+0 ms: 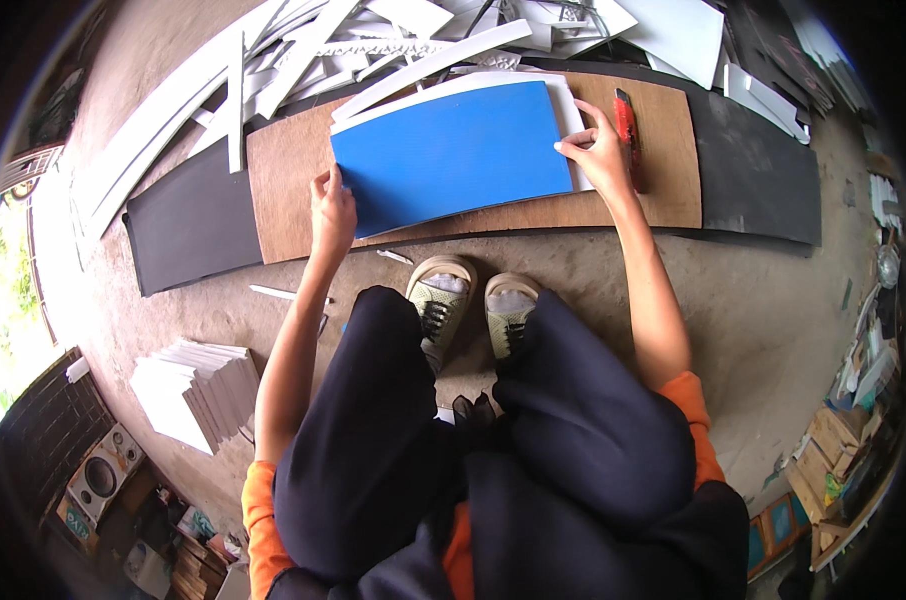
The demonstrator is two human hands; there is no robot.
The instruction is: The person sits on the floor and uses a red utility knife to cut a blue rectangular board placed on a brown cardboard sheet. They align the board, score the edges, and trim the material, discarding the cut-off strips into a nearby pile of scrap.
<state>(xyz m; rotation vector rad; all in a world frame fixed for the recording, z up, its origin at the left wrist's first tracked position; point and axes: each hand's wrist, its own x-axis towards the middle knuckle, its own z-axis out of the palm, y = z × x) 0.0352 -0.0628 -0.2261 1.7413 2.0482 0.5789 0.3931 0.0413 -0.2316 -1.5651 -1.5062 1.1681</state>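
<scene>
A rectangular blue sheet, apparently plastic, lies over white sheets that stick out along its far and right edges. Below them is a brown wooden board. My left hand grips the blue sheet's left edge near its close corner, fingers partly hidden. At the other end, my right hand holds the right edges of the sheets between thumb and fingers. How many layers it grips, I cannot tell. Just right of that hand, a red utility knife lies on the board.
Black sheets extend beneath the board on both sides. A heap of white offcuts and strips covers the far side. On the floor at left stands a stack of white panels. A speaker sits lower left; wooden pieces lie at right.
</scene>
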